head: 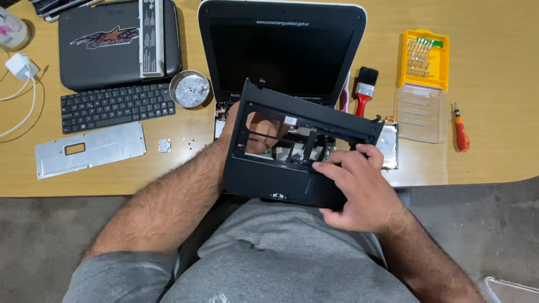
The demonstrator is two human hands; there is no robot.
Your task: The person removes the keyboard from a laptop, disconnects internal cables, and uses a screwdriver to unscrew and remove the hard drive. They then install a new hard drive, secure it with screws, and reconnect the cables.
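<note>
A small black laptop stands open on the wooden desk, its dark screen [281, 53] facing me. Lifted off its base is the black palmrest frame [269, 174], tilted up toward me, with the keyboard opening empty. My left hand [255, 132] is behind the frame and shows through that opening, gripping its left side. My right hand [359, 188] grips the frame's front right corner near the touchpad. Part of the laptop's exposed insides [388, 147] shows to the right of the frame.
On the desk [494, 146] lie a loose black keyboard [115, 106], a metal plate [90, 148], a black laptop case [101, 45], a round tin of screws [190, 88], a red-handled brush [364, 90], a yellow bit set [424, 59] with its clear lid [418, 115], an orange screwdriver [461, 128] and a white charger [19, 67].
</note>
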